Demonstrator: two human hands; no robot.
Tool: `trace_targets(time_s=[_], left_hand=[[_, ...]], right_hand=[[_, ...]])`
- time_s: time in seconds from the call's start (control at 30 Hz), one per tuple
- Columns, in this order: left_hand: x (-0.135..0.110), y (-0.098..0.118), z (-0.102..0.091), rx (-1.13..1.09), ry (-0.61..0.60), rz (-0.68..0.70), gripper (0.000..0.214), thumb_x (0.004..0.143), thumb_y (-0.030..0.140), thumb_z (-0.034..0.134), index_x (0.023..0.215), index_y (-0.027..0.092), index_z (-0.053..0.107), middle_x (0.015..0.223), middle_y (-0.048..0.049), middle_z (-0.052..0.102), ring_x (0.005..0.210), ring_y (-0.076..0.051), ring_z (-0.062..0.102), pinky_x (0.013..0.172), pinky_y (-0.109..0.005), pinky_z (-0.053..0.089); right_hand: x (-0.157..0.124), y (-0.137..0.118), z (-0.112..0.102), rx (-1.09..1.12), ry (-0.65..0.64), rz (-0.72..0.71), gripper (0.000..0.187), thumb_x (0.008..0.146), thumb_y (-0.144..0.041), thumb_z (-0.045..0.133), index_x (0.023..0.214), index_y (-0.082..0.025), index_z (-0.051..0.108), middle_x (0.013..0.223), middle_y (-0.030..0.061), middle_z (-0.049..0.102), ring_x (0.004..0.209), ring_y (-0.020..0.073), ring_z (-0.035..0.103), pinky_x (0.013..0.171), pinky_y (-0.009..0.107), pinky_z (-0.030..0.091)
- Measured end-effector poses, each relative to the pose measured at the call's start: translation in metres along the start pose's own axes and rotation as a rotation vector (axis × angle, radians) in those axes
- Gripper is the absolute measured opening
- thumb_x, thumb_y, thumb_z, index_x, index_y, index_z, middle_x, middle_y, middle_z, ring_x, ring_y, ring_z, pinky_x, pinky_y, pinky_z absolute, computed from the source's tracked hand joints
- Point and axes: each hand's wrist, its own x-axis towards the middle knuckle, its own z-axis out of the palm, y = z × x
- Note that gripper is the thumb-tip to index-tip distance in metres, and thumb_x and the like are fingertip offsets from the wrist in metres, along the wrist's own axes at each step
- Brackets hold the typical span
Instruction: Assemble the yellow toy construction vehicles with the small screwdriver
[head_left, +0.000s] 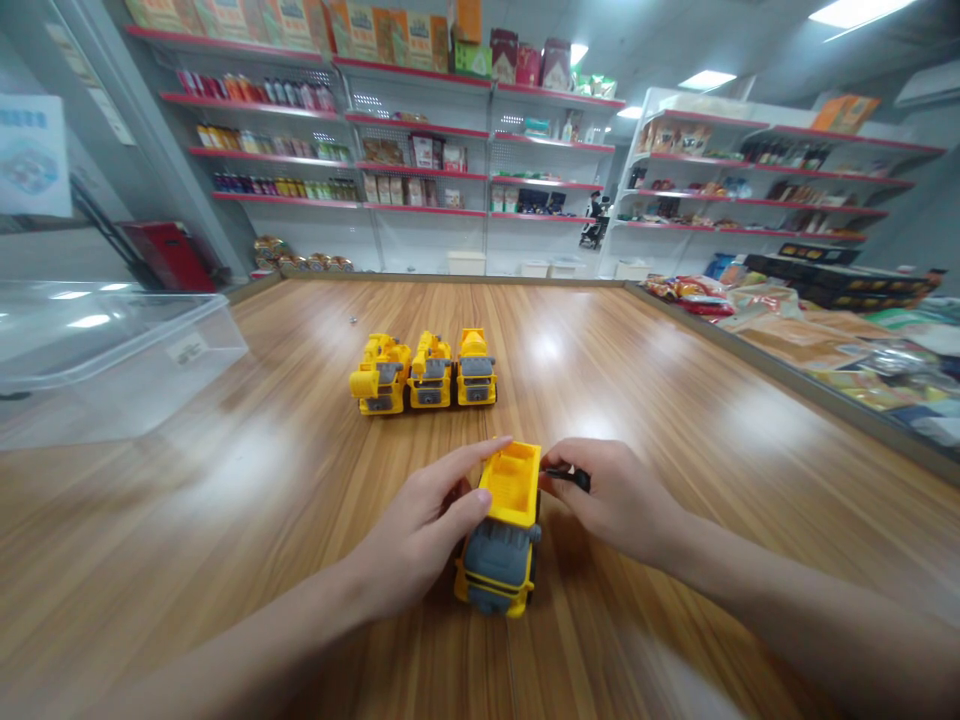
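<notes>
A yellow toy dump truck point(511, 482) with a grey cab stands on the wooden table, its cab end toward me. My left hand point(427, 520) is closed around the truck's left side, thumb and fingers on the rim of the bed. On the other side, my right hand point(611, 490) pinches a small black-handled screwdriver point(574, 477), pointed at the truck's right side. Its tip is hidden between fingers and truck, so contact cannot be told. Beyond my hands, three yellow toy construction trucks point(431, 372) stand side by side.
A clear plastic bin point(172, 350) sits at the table's left. Near the far left of the wooden table point(637, 370) lies a tiny shiny piece point(353, 320). Packaged goods point(810, 330) are heaped beyond the right edge. Stocked shelves point(420, 125) line the back wall.
</notes>
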Motion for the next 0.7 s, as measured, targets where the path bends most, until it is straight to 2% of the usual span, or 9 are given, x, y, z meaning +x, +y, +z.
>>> trace_targets(time_s=[0.23, 0.3, 0.37, 0.47, 0.57, 0.7], left_hand=[[0.0007, 0.0016, -0.0025, 0.057, -0.005, 0.026, 0.053, 0.093, 0.049, 0.049, 0.140, 0.025, 0.046, 0.109, -0.0079, 0.065, 0.087, -0.023, 0.060, 0.077, -0.038, 0.048], [-0.0003, 0.0031, -0.0025, 0.076, -0.019, 0.006, 0.055, 0.093, 0.051, 0.048, 0.142, 0.025, 0.044, 0.104, -0.0074, 0.066, 0.081, -0.022, 0.059, 0.071, -0.036, 0.047], [-0.0011, 0.0043, -0.0022, 0.085, -0.035, -0.004, 0.057, 0.093, 0.051, 0.047, 0.143, 0.025, 0.041, 0.102, -0.0073, 0.065, 0.080, -0.021, 0.059, 0.069, -0.034, 0.047], [-0.0014, 0.0055, -0.0017, 0.107, -0.049, 0.014, 0.055, 0.094, 0.050, 0.046, 0.143, 0.025, 0.041, 0.107, -0.0074, 0.064, 0.081, -0.020, 0.059, 0.070, -0.034, 0.046], [-0.0007, 0.0064, -0.0016, 0.117, -0.053, 0.045, 0.050, 0.094, 0.048, 0.046, 0.140, 0.028, 0.044, 0.114, -0.0068, 0.062, 0.085, -0.020, 0.059, 0.073, -0.034, 0.047], [0.0003, 0.0072, -0.0021, 0.105, -0.068, 0.075, 0.046, 0.094, 0.046, 0.047, 0.137, 0.031, 0.046, 0.120, -0.0054, 0.061, 0.092, -0.021, 0.058, 0.077, -0.034, 0.047]], right_hand=[[-0.0008, -0.0019, -0.0002, 0.045, 0.061, 0.029, 0.008, 0.087, -0.018, 0.062, 0.093, -0.020, 0.067, 0.083, 0.0002, 0.071, 0.072, 0.0139, 0.063, 0.064, 0.025, 0.042], [-0.0005, -0.0027, -0.0010, 0.014, 0.065, 0.015, 0.006, 0.088, -0.019, 0.062, 0.087, -0.020, 0.068, 0.078, -0.0002, 0.069, 0.067, 0.0130, 0.060, 0.061, 0.024, 0.040], [-0.0002, -0.0029, -0.0017, -0.022, 0.048, -0.001, 0.013, 0.090, -0.021, 0.060, 0.078, -0.018, 0.066, 0.071, -0.0003, 0.067, 0.062, 0.0121, 0.057, 0.057, 0.024, 0.037], [-0.0006, -0.0024, -0.0022, -0.029, 0.017, -0.027, 0.019, 0.092, -0.022, 0.056, 0.076, -0.017, 0.064, 0.070, 0.0002, 0.066, 0.061, 0.0117, 0.055, 0.056, 0.024, 0.036], [-0.0015, -0.0014, -0.0024, -0.014, 0.009, -0.054, 0.008, 0.089, -0.017, 0.059, 0.085, -0.017, 0.066, 0.076, 0.0007, 0.067, 0.067, 0.0126, 0.058, 0.060, 0.024, 0.039], [-0.0021, -0.0014, -0.0019, -0.003, 0.028, -0.024, 0.007, 0.084, -0.014, 0.061, 0.087, -0.018, 0.066, 0.077, 0.0002, 0.068, 0.068, 0.0133, 0.060, 0.061, 0.025, 0.040]])
